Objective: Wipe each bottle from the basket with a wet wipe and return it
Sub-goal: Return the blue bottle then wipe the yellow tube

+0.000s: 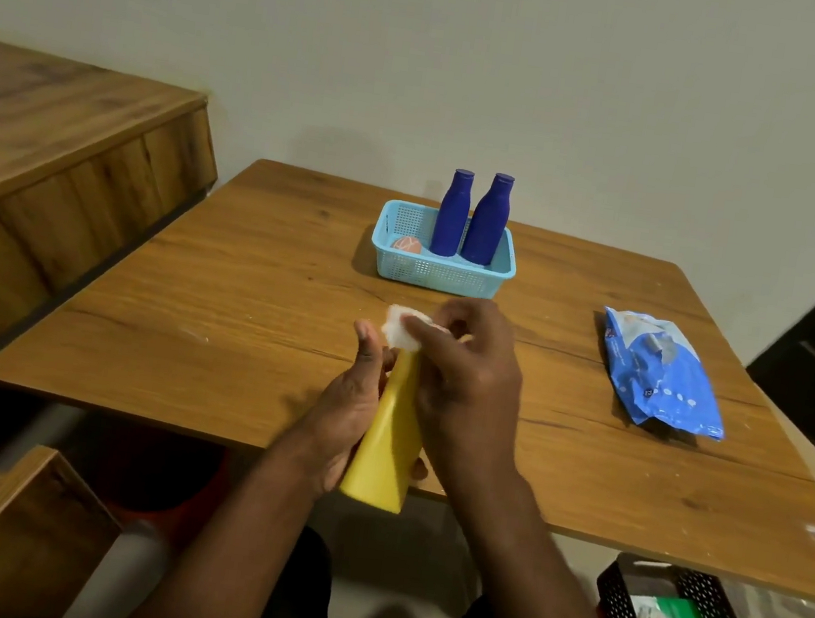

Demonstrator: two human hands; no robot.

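Left hand (pixel 346 420) grips yellow bottle (pixel 388 441), tilted over counter's (pixel 187 311) near edge. Right hand (pixel 468 384) fingers (pixel 423 331) pinch wet wipe (pixel 400 328) at bottle's top. Blue basket (pixel 443 274) near far edge holds two upright blue bottles (pixel 487 220). Wipes pack (pixel 661 373) toward right edge.

Pretty dim, warm indoor light, nothing blown out, just a soft sheen on the table (pixel 251 298). The basket (pixel 443 274) throws a soft shadow to its left, with faint bottle shadows on the wall (pixel 480 59). Wide-angle lens bends the edges, and the whole picture is a bit soft.
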